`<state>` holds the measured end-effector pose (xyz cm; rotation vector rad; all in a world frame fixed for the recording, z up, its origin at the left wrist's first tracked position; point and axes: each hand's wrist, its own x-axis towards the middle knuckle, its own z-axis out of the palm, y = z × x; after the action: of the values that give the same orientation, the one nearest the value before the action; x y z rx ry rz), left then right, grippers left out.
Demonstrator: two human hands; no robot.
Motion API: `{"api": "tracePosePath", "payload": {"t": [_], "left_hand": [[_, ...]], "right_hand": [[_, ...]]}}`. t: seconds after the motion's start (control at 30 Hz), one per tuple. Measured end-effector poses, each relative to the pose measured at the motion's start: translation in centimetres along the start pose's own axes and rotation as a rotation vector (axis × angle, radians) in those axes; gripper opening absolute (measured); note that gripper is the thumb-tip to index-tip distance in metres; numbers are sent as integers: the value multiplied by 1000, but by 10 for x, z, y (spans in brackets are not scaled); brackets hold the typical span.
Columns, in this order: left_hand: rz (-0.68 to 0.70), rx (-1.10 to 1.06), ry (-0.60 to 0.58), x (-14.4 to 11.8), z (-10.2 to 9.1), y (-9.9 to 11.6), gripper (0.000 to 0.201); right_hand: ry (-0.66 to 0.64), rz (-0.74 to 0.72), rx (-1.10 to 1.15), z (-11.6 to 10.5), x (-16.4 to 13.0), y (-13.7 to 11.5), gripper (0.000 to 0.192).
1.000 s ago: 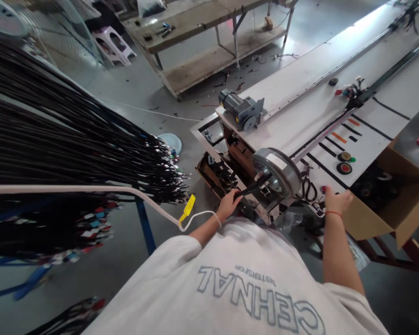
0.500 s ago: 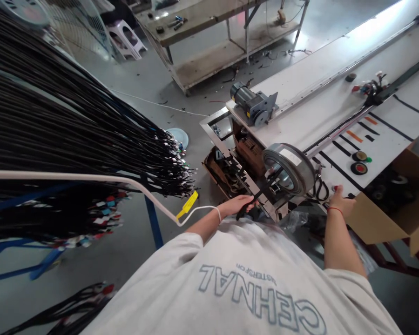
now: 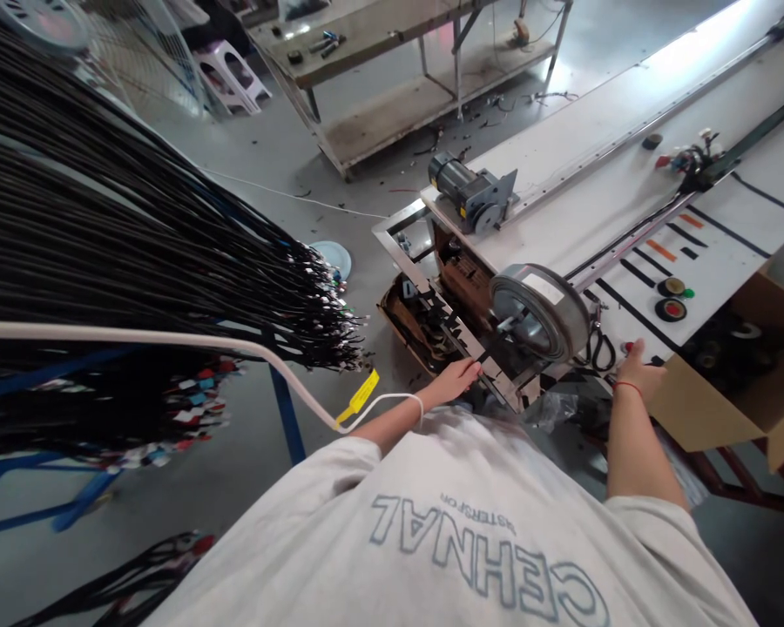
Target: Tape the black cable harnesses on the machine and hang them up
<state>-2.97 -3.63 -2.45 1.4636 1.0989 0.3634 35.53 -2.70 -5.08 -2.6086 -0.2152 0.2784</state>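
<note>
My left hand (image 3: pixel 454 380) lies flat with fingers stretched out and nothing in it, at the open end frame (image 3: pixel 431 318) of a long white conveyor table (image 3: pixel 581 209). A white cord (image 3: pixel 170 338) with a yellow tag (image 3: pixel 363 393) loops around that wrist. Just right of the hand sits a round metal drum (image 3: pixel 541 310). My right hand (image 3: pixel 641 371), a red string on its wrist, rests at the table's near edge beside black cable loops (image 3: pixel 598 350). Its fingers are turned away from view.
A big rack of black wire harnesses (image 3: pixel 137 252) on a blue frame (image 3: pixel 287 414) fills the left. An open cardboard box (image 3: pixel 706 409) stands at the right. Tape rolls (image 3: pixel 672 309) and a grey motor (image 3: pixel 470 196) sit on the table. A workbench (image 3: pixel 366 35) and stool (image 3: pixel 228 74) stand behind.
My left hand held a black strap reaching to the drum, drew it back, and now lies open without it. My right hand stays at the table edge.
</note>
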Motion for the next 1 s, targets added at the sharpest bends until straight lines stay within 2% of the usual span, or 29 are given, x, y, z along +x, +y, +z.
{"api": "tracePosePath", "payload": {"t": [0.1,0.33,0.53,0.73,0.83,0.93,1.0], "left_hand": [[43,138,34,-1,-3,1,38],[30,192,83,-1,-2,-3,36],[60,246,162,19,-1,9,23],[82,309,175,38,4,22,22],[59,379,163,39,3,14,25],[12,443,45,36,-3,-6,23],[-67,439,-30,32,-9,-23,19]], "right_hand": [[71,52,-47,0,-2,-2,67],[48,50,-75,-3,-4,-2,67],[35,51,-56,-1,2,1,69],[30,50,-43,-1,5,1,70],[41,40,-42,-1,6,1,69],[47,42,-58,1,6,1,69],[50,40,-74,2,7,2,69]]}}
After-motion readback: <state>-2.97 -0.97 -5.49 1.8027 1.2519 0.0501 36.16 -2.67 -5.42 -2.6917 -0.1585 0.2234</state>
